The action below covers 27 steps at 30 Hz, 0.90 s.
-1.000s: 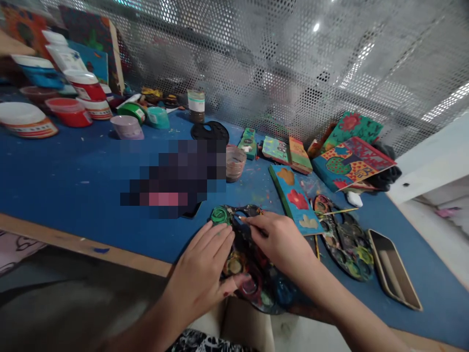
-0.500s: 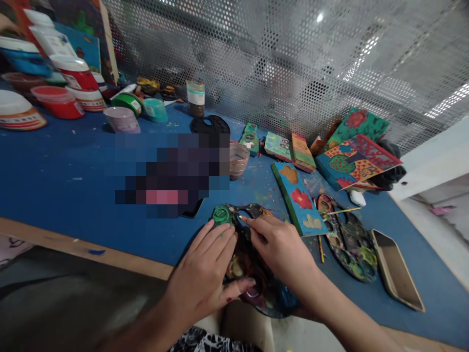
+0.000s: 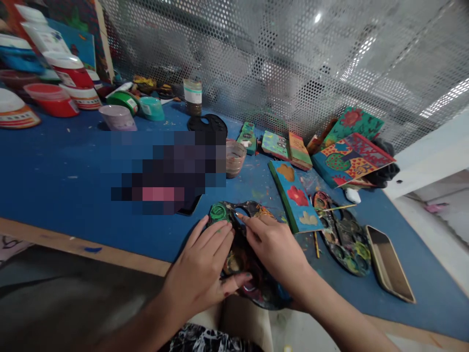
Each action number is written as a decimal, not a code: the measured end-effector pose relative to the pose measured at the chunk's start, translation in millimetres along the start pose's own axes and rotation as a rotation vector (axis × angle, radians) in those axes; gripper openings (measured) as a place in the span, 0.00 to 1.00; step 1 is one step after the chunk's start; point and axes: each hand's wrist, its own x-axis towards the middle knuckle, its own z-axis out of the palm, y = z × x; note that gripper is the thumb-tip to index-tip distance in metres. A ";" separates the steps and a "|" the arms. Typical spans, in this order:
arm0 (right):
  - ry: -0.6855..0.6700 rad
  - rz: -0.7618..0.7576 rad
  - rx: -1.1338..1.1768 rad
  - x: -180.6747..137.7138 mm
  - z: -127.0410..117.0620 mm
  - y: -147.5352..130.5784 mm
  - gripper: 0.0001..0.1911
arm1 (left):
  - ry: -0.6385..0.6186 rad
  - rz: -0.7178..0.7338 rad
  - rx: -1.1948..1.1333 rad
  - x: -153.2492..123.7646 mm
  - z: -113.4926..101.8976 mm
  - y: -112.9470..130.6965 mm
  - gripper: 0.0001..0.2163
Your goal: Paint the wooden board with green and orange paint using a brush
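A black paint palette (image 3: 240, 239), its wells smeared with green, brown, red and blue paint, lies at the table's front edge. Over its left side rests my left hand (image 3: 205, 259), fingers stretched out and thumb spread across the wells. The green well (image 3: 219, 211) is just beyond those fingertips. My right hand (image 3: 273, 239) is over the palette's right side, index finger reaching to the thumb hole and the other fingers curled under. Whether anything is in that hand is hidden. Close by on the right lies a blue painted canvas (image 3: 297, 195) with three flower shapes.
A second palette (image 3: 344, 239) with a brush (image 3: 340, 208) across it lies right, beside a beige tray (image 3: 390, 264). Behind stand a cup of murky water (image 3: 234, 159) and small painted canvases (image 3: 274, 145). Paint tubs (image 3: 51, 100) crowd the far left. A blurred-out patch (image 3: 172, 171) covers something mid-table.
The whole view has shifted slightly, so things sit a little further left and up. Both hands stay on the palette in nearly the same pose.
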 end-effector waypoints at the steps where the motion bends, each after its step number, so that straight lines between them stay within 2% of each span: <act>1: -0.011 0.004 -0.012 0.5 -0.8 -0.7 0.17 | -0.004 -0.003 -0.003 0.0 0.0 0.0 0.26; 4: -0.016 0.011 -0.051 1.7 -1.5 -2.7 0.16 | -0.011 0.000 -0.006 0.4 0.0 -0.4 0.26; 7: 0.035 -0.001 -0.055 -0.4 0.0 -0.5 0.17 | -0.022 0.015 0.006 0.6 0.0 -2.2 0.25; 12: 0.286 0.020 0.074 -17.4 -5.2 20.2 0.15 | -0.044 0.021 -0.014 -3.7 -0.9 -10.1 0.24; 16: 0.475 0.141 0.151 -37.8 -10.7 47.7 0.13 | -0.075 -0.043 -0.062 -7.7 -3.1 -17.9 0.22; 18: 0.551 0.206 0.272 -47.9 -10.1 59.5 0.10 | -0.077 -0.054 -0.082 -7.4 -5.8 -20.1 0.22; 22: 0.693 0.332 0.531 -65.0 -4.0 68.0 0.10 | 0.064 -0.119 -0.155 -0.6 -14.0 -17.8 0.19; 27: 0.804 0.354 0.695 -79.8 6.6 51.9 0.08 | 0.162 -0.171 -0.376 22.0 -20.5 -2.3 0.12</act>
